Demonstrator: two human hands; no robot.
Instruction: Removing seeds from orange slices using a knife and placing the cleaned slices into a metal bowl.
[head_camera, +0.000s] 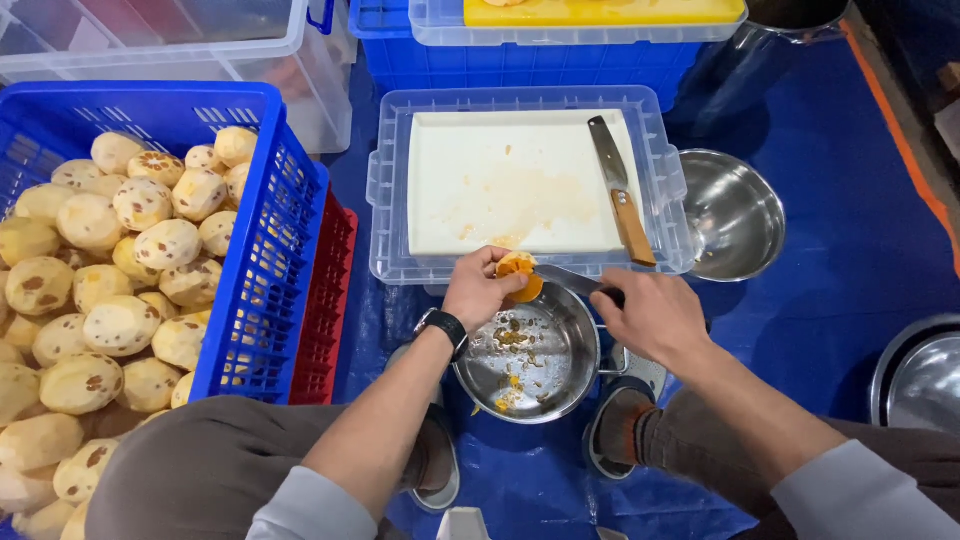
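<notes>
Fruit (518, 272), a small orange piece partly peeled, sits pinched in the fingers of the left hand (478, 290) above the steel pot (530, 362), whose bottom holds scraps of peel. Right hand (652, 315) is closed around the dark handle of a knife (575, 284), its blade reaching toward the fruit. Just beyond lies a white cutting board (515, 180) on a clear lid, with a wooden-handled knife (620, 190) on it. A blue crate (262, 250) of peeled yellow fruits stands at left, an empty steel bowl (735, 215) at right.
</notes>
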